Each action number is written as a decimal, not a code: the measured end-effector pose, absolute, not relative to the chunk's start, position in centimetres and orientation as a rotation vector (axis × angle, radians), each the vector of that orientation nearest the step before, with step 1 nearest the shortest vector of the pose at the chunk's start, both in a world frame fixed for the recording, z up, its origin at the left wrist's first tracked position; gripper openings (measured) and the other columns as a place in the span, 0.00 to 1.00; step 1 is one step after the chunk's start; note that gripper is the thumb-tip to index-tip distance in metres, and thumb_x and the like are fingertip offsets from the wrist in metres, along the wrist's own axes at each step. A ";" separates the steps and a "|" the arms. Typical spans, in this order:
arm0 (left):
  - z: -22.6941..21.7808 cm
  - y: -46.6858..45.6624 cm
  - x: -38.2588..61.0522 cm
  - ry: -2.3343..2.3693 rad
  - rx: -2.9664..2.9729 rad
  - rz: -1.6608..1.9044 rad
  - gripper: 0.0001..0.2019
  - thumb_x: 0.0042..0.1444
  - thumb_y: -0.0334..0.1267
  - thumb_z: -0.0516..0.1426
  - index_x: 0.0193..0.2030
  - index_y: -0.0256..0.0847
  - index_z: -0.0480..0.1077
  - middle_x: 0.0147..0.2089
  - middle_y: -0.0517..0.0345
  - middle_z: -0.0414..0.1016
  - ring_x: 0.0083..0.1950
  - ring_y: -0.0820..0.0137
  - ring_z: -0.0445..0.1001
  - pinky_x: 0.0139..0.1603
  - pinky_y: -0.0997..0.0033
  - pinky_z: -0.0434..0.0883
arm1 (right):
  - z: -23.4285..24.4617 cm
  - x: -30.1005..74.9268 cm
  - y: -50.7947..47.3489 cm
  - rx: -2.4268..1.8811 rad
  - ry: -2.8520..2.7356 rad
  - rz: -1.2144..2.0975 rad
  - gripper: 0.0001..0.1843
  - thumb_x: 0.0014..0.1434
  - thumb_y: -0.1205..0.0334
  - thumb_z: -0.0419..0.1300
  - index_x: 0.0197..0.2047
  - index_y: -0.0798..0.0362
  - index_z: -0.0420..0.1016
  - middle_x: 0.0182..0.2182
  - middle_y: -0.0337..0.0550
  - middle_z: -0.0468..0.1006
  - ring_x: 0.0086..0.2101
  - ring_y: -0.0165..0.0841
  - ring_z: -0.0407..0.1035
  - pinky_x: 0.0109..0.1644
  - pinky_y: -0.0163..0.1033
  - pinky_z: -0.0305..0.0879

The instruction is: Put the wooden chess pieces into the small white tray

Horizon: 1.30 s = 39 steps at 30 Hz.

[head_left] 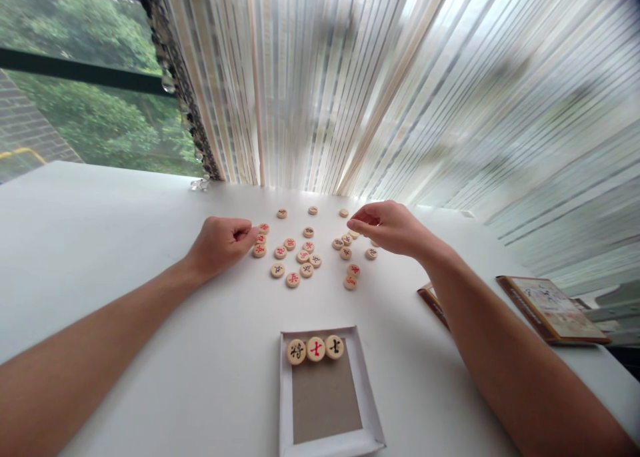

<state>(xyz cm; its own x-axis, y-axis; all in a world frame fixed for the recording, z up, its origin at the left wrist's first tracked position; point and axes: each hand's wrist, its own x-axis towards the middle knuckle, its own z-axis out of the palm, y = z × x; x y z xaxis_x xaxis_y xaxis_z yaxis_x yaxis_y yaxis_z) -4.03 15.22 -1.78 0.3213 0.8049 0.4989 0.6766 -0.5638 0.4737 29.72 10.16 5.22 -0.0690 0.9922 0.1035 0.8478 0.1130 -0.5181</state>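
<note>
Round wooden xiangqi pieces [303, 257] with red or black characters lie loosely scattered on the white table. My left hand [220, 243] is closed in a loose fist at the left edge of the pieces, beside a short column of red-marked ones [259, 251]. Whatever its fingers may hold is hidden. Over the right-hand cluster of pieces [346, 253] is my right hand [387, 225], thumb and fingers drawn together above a partly covered piece [354, 234]. I cannot make out anything between them. Nearest me, a shallow white box [369, 403] has three pieces [315, 349] lined up along its far end.
A flat printed box [555, 307] sits at the right table edge, and another brown box [434, 303] is partly behind my right forearm. A string curtain [310, 83] hangs along the far edge of the table [125, 243], with a window at the left.
</note>
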 end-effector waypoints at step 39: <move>-2.0 15.1 -4.0 1.299 2.423 1.053 0.24 0.63 0.46 0.56 0.18 0.39 0.55 0.19 0.66 0.47 0.23 0.77 0.51 0.26 0.72 0.51 | 2.7 28.6 10.7 -1.534 -2.140 0.258 0.12 0.67 0.56 0.63 0.39 0.52 0.86 0.29 0.43 0.85 0.30 0.36 0.77 0.37 0.41 0.71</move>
